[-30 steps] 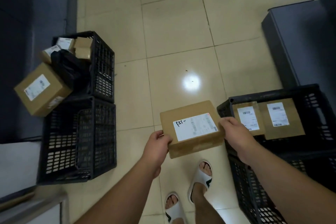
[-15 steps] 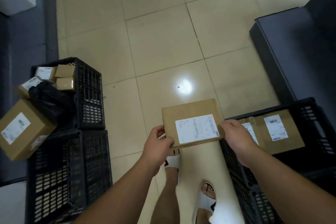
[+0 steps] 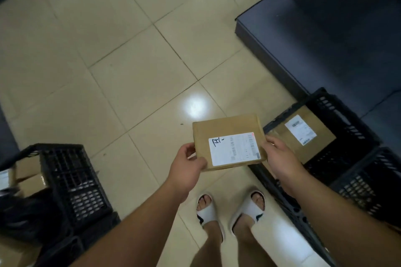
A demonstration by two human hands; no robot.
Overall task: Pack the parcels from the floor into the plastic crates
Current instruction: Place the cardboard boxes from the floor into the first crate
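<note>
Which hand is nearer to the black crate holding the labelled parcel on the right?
Right. The right hand grips the held parcel by its right edge, directly over the black crate's near rim. The left hand grips the opposite edge, farther away over the floor.

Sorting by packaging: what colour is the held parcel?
Brown cardboard parcel with a white label; head view.

I see the parcel [image 3: 227, 141] held over the floor [image 3: 130, 71], left hand [image 3: 186, 169] at its near-left corner, right hand [image 3: 280, 158] at its right edge. Just right of the grip, a crate [image 3: 351, 128] with a box [image 3: 303, 134] lying in it. Well left of the grip, another crate [image 3: 71, 180] holding boxes [image 3: 28, 171]. Feet [image 3: 230, 212] below the grip. A bench [image 3: 325, 39] beyond, right.
</note>
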